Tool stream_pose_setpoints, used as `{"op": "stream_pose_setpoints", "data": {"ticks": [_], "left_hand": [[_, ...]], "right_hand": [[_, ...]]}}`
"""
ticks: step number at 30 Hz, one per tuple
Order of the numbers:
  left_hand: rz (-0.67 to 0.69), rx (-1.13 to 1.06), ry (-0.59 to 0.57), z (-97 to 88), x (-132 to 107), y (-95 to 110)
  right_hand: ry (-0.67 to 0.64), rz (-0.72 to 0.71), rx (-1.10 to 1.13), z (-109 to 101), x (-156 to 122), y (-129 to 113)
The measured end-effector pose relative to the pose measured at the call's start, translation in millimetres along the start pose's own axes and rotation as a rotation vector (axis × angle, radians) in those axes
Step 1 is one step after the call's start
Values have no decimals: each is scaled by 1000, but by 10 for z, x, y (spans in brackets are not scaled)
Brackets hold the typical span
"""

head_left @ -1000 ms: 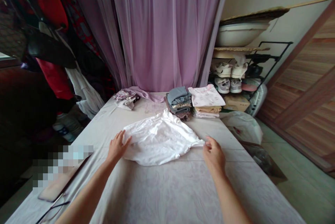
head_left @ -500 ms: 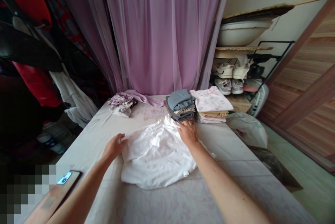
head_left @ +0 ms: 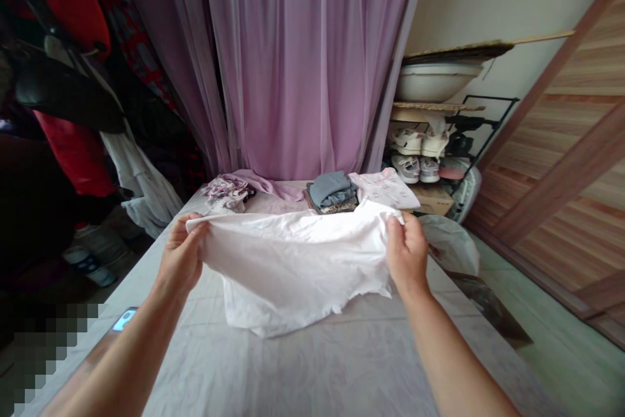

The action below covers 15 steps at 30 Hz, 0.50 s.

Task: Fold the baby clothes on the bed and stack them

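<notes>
A white garment (head_left: 297,267) hangs stretched between my two hands, its upper edge pulled nearly straight above the bed-like surface. My left hand (head_left: 184,244) pinches one upper corner, thumb on the near side. At the opposite corner my right hand (head_left: 407,244) is closed on the cloth in the same way. The garment's lower edge is uneven and ruffled toward the right; its exact kind I cannot make out. Behind it, partly covered, are a stack of folded clothes with a grey-blue piece (head_left: 333,189) on top and a folded pink-and-white garment (head_left: 385,187).
A crumpled patterned cloth (head_left: 228,192) lies at the far left of the pale sheet (head_left: 303,378). By my left forearm is a phone (head_left: 124,318). Purple curtains (head_left: 297,66) hang behind. To the right stand a shoe rack with shoes (head_left: 409,168) and a plastic bag (head_left: 454,244).
Both hands have raised the white garment off the sheet and spread it apart. My right hand moved right, away from the folded stack; my left moved left and up. The view shifted slightly.
</notes>
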<state>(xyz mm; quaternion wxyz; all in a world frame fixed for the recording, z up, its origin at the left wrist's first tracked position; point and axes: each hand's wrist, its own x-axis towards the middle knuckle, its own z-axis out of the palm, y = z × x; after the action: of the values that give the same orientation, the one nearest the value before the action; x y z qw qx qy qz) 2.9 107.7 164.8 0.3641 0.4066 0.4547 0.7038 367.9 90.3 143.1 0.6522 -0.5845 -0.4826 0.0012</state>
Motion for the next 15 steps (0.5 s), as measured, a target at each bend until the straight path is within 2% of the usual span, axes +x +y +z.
{"op": "stream_pose_setpoints", "data": {"ticks": [5, 8, 9, 11, 13, 15], "left_hand": [[281, -31, 40, 77, -132, 674], [354, -11, 2, 192, -47, 840], [357, 0, -23, 235, 5, 809], [338, 51, -68, 300, 113, 591], [271, 156, -80, 314, 190, 189], [136, 323, -86, 262, 213, -312]], "right_hand": [[155, -115, -76, -577, 14, -526], [188, -152, -139, -692, 88, -585], [184, -152, -149, -671, 101, -527], [157, -127, -166, -558, 77, -294], [90, -51, -181, -397, -31, 57], [-40, 127, -191, -245, -199, 449]]}}
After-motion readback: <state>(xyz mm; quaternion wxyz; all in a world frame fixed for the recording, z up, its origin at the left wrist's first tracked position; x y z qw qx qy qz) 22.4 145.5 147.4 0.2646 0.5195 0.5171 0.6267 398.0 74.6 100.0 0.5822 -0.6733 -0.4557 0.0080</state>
